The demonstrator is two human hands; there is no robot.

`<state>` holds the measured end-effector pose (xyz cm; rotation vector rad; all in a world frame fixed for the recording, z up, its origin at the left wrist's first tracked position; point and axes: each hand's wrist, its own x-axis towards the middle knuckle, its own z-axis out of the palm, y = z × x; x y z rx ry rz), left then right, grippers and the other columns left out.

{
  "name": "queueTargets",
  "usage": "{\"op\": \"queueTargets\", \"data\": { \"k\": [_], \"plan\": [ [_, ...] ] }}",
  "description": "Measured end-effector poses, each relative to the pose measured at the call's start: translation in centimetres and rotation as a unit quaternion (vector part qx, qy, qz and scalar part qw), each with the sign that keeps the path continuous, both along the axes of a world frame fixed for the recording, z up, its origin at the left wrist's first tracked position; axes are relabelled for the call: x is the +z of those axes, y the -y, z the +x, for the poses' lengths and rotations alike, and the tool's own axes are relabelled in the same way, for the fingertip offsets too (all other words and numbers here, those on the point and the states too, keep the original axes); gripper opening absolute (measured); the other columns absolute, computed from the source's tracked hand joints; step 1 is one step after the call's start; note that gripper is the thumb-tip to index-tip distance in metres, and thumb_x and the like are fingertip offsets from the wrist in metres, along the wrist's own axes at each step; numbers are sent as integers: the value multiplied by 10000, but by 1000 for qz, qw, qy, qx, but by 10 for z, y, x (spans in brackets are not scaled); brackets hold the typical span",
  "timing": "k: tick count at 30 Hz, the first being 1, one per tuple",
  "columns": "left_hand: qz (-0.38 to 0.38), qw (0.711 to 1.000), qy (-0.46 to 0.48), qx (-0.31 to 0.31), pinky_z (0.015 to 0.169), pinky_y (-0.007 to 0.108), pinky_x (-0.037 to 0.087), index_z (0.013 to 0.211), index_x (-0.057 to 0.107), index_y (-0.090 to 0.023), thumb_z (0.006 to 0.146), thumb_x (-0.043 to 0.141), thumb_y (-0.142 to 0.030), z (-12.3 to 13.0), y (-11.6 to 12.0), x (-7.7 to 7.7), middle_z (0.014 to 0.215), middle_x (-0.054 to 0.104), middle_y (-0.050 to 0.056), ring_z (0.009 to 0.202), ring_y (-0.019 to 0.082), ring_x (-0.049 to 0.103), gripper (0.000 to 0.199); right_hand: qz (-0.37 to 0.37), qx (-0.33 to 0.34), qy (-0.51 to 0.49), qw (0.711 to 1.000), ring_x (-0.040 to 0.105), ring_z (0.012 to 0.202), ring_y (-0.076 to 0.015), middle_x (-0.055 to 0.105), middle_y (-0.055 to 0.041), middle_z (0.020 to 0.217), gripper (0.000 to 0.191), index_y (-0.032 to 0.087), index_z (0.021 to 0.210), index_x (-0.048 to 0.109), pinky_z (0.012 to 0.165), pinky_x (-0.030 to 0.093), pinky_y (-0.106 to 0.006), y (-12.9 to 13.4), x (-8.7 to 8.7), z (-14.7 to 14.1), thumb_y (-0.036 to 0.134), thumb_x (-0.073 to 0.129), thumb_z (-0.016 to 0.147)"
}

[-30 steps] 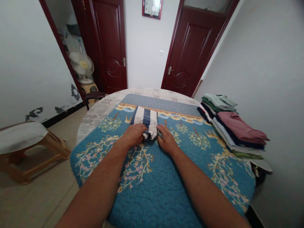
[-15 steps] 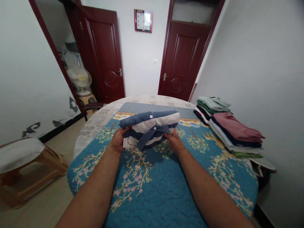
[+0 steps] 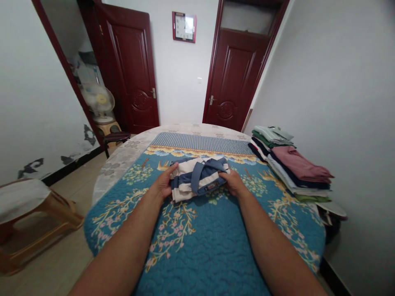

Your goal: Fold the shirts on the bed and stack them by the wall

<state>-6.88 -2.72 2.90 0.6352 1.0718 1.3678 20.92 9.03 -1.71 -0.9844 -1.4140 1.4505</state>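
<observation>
A blue and white striped shirt (image 3: 185, 177), folded into a compact bundle with its blue collar on top, is at the middle of the table. My left hand (image 3: 166, 181) grips its left end, thumb on top and the other fingers partly hidden beneath. At the right end my right hand (image 3: 232, 181) is closed on the fabric near the collar. Under the shirt spreads a teal quilted cover (image 3: 200, 238) with flower and tree patterns.
Stacked folded clothes (image 3: 299, 164) stand at the table's right side, by the wall. A pale patterned tablecloth (image 3: 108, 168) shows along the left and far edges. To the left is a plastic stool (image 3: 58, 205); a fan (image 3: 100, 98) stands beyond the doorway.
Both hands have lowered the shirt and tipped it, so its collar side now faces up and the buttoned front has turned away. The view has shifted slightly.
</observation>
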Motion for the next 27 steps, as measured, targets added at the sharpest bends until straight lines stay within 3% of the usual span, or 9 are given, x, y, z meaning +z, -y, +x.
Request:
{"op": "queueTargets", "data": {
  "k": [3,7,9,13,16,19,21,24,27],
  "plan": [
    [10,999,41,-8,1007,507,638,1230,732,-150,835,780,-473,0,1,0,1055,842,165,1069,350,807,513,3,-16,7,1000,680,768,-211,750,-10,859,399,202,1019,707,715,538,-310,-3,4,7,407,771,683],
    [46,990,75,-109,1026,544,607,1341,704,-119,892,521,-867,-5,8,6,1150,817,221,1177,386,769,891,8,-15,10,1000,671,749,-207,738,-3,839,345,210,979,697,715,538,-316,-6,20,21,363,766,678],
    [37,982,85,-167,1021,535,601,1354,699,-106,883,425,-943,-3,12,8,1155,814,225,1186,397,763,999,7,24,6,1000,680,765,-211,749,-11,856,333,208,966,700,739,549,-328,-7,32,26,313,773,658],
    [6,958,112,-262,1011,518,597,1373,693,-110,915,491,-885,19,17,3,1165,814,211,1165,395,769,922,4,159,40,987,719,855,-227,789,-29,943,362,193,983,739,843,576,-366,-12,68,25,232,764,624],
    [2,945,121,-305,965,505,618,1369,696,-134,889,672,-775,43,18,-9,1153,815,207,1091,378,790,801,39,248,132,959,728,886,-235,803,-18,953,341,192,982,776,855,589,-375,-25,104,12,254,764,647],
    [6,946,95,-311,851,493,653,1370,690,-177,865,825,-567,64,17,-19,1157,811,201,991,351,803,653,144,290,233,917,741,928,-246,817,-5,998,380,214,1079,815,887,599,-393,-44,139,-13,261,761,706],
    [10,961,87,-263,807,478,667,1375,675,-225,868,852,-479,77,15,-25,1212,799,185,978,327,801,593,246,266,287,887,749,994,-251,824,-8,1078,481,240,1189,815,959,595,-414,-54,152,-36,191,754,714],
    [-30,974,62,-218,744,421,673,1271,693,-213,892,807,-566,90,11,-30,1169,802,181,954,301,804,530,395,208,314,838,689,1269,-265,758,-37,1367,735,270,1372,746,1136,528,-440,-58,144,-72,37,704,675],
    [-90,943,-70,-312,577,363,625,1074,720,-165,875,737,-724,90,17,-25,881,804,180,745,291,790,593,473,184,321,800,560,1468,-265,625,-53,1571,877,293,1480,666,1241,451,-458,-49,111,-90,-15,687,659]
  ]
}}
